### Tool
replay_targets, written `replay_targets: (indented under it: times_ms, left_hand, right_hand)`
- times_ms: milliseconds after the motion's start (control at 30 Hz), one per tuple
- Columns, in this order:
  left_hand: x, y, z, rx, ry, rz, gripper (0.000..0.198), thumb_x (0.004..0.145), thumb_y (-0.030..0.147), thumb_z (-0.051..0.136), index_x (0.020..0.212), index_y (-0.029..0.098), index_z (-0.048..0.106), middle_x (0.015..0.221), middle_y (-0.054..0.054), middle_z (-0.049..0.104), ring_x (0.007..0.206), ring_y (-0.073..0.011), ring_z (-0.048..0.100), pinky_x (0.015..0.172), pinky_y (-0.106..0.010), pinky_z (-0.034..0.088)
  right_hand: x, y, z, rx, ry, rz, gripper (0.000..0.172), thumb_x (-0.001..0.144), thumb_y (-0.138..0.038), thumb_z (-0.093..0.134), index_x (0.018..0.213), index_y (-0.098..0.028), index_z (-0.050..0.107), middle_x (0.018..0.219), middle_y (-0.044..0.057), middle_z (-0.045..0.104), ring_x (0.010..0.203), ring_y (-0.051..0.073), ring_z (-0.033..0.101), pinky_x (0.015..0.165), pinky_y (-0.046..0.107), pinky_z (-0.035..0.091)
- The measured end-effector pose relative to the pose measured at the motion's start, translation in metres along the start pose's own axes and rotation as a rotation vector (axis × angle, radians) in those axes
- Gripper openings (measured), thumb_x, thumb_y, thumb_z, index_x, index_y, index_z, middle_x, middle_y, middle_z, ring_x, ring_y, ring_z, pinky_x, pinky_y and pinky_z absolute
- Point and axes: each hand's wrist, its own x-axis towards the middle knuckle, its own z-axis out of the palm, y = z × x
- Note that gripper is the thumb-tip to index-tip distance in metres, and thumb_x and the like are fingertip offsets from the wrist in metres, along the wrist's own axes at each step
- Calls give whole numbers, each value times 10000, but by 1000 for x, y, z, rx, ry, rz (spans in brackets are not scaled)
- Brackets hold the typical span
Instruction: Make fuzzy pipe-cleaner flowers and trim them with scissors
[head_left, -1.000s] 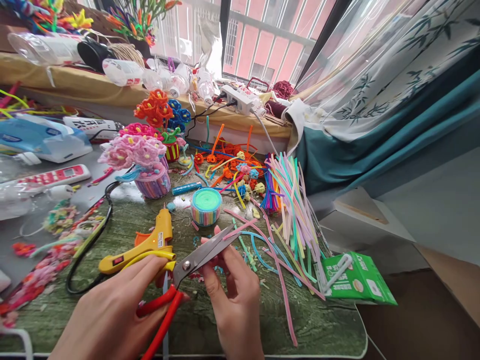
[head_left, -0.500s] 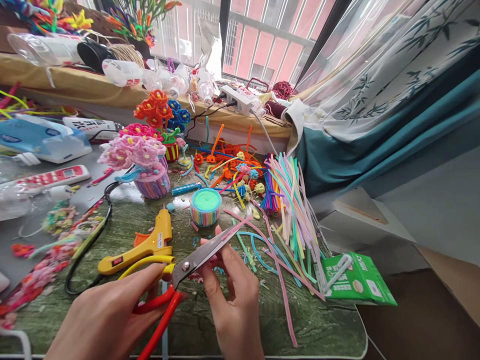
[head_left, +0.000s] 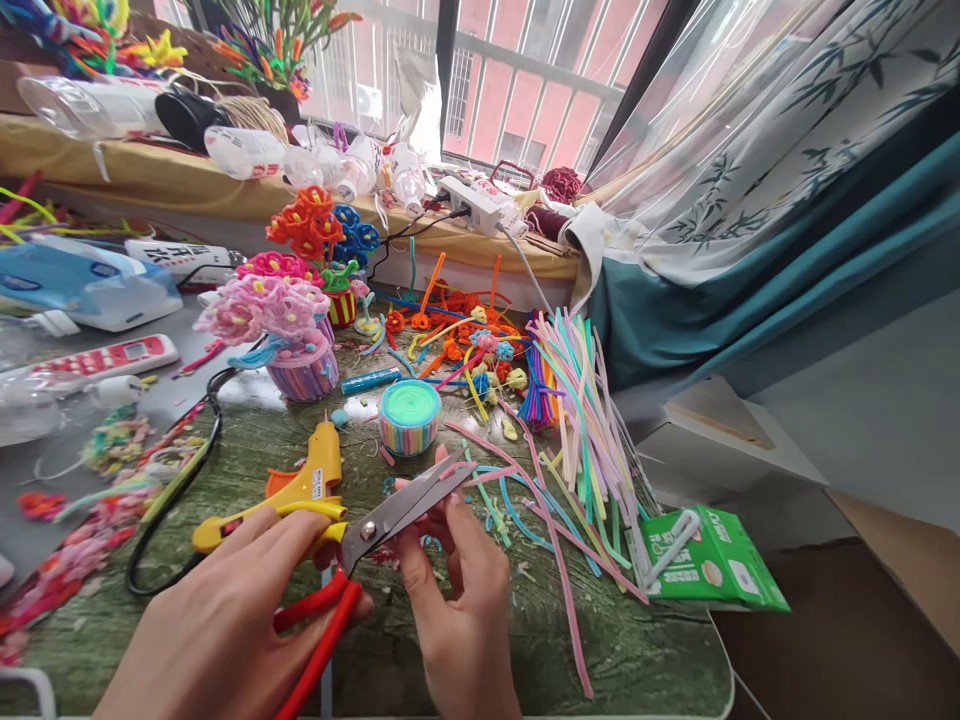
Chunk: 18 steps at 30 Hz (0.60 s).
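My left hand (head_left: 232,610) is wrapped around the handles of a pair of scissors (head_left: 397,512), one handle yellow and the other red. The blades point up and to the right, slightly parted at the tips. Just under them, my right hand (head_left: 457,580) is closed, thumb and fingers pinching a pink pipe cleaner (head_left: 491,476) that lies across the blades near their tips. Part of the pipe cleaner is hidden by the blades and fingers. Beyond the blades stands a small round pot (head_left: 409,425), wrapped in pastel stripes with a mint-green coiled top.
A yellow glue gun (head_left: 311,480) with a black cord lies left of the scissors. Loose pipe cleaners (head_left: 562,580) and a pastel bundle (head_left: 581,410) lie to the right, beside a green packet (head_left: 716,560). A pot of pink flowers (head_left: 300,365) stands behind the glue gun.
The scissors' tips have drawn back a little to the left and down, and the blades look slightly more parted. The pink pipe cleaner's end now shows beyond the tips.
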Motion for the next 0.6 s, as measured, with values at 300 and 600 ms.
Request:
replay_targets:
  times_ms: [300, 600]
  left_hand:
    - [-2, 0, 1, 69, -20, 0, 213, 887, 586, 484, 941, 401, 574, 840, -56, 765, 672, -365, 775, 463, -485, 579]
    - [3, 0, 1, 38, 26, 78, 154, 855, 490, 526, 955, 401, 602, 864, -47, 840, 713, -351, 839, 458, -442, 650]
  right_hand:
    - [5, -7, 2, 108, -51, 27, 287, 1080, -262, 628, 1336, -257, 758, 1041, 72, 843, 863, 220, 821, 814, 306, 688]
    - [-1, 1, 1, -6, -109, -9, 482, 1053, -189, 615, 1525, -271, 668, 1176, 99, 847, 929, 239, 834, 846, 325, 693]
